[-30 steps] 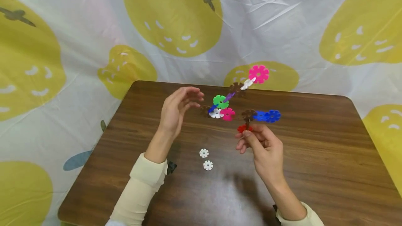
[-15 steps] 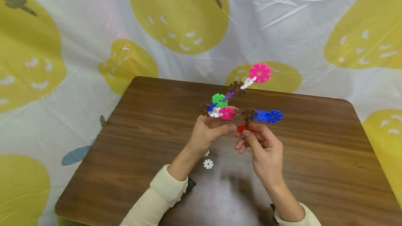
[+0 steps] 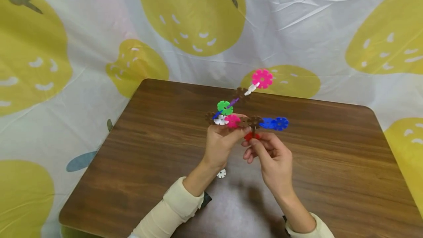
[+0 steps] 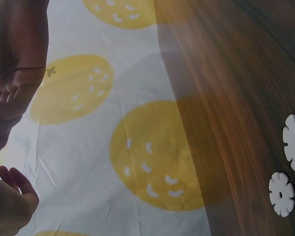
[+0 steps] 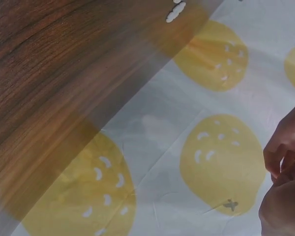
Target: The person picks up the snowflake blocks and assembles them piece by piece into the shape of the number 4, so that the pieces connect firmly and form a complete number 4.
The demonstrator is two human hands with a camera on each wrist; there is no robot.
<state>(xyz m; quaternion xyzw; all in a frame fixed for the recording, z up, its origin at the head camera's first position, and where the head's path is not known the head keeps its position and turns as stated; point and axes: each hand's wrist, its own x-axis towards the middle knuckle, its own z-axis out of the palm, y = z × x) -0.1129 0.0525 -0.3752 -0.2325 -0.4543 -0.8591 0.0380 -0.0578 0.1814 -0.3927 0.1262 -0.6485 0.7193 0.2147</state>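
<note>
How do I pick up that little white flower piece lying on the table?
The white disc lies flat on the table, so come from straight above and pinch two opposite notched edges with your fingers, probably tipping one edge up first.

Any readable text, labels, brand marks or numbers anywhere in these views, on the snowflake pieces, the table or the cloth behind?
None: no view shows any word, number, label or brand.
The interlocking disc structure, held between the left hand and the right hand, is plain coloured plastic.
The loose white discs on the wooden table are blank.
The backdrop cloth carries only yellow fruit shapes with white dashes, no lettering.
</note>
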